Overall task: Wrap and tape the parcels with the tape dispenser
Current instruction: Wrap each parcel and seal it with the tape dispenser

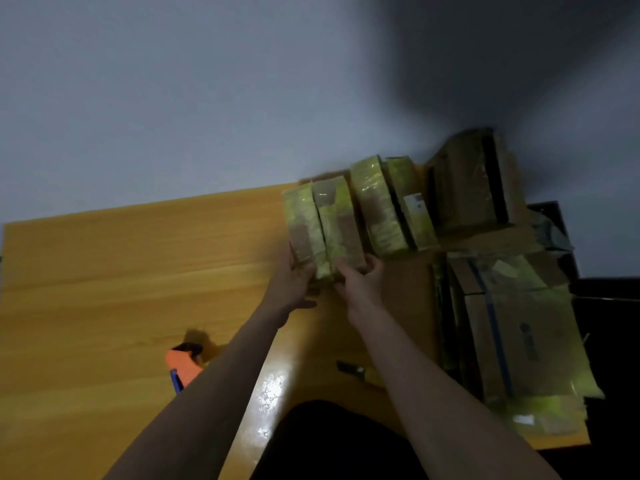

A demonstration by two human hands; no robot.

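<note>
Parcels in hand: two taped parcels (320, 230) are stood on end side by side at the far middle of the wooden table (121, 271), close against the wall; they are held from their near ends.
Left hand (294, 282): it is laid against the near left corner of the left parcel, with the fingers curled round the bottom edge.
Right hand (360, 278): the near end of the right parcel is gripped, fingers bent over the edge and thumb to the side.
Neighbouring parcels: two more wrapped parcels (391, 206) are seen leaning just to the right of the held pair, and larger cardboard boxes (474, 188) are stacked further right.
Tape dispenser (183, 365): it is left lying on the table near the left forearm, well apart from the parcels, and touched by neither hand.
Surface: the wrapping is glossy yellow-green tape over brown card, so a slick skin is to be expected; a squeeze across the faces is judged safer than a pinch on the tape.
Stiffness and weight: the blocks are judged rigid and fairly dense, since their shape is kept while stood on edge; weight cannot be read from the view.
Best hold: the short near ends and lower corners are judged best, with both parcels pressed together so neither can tip.
</note>
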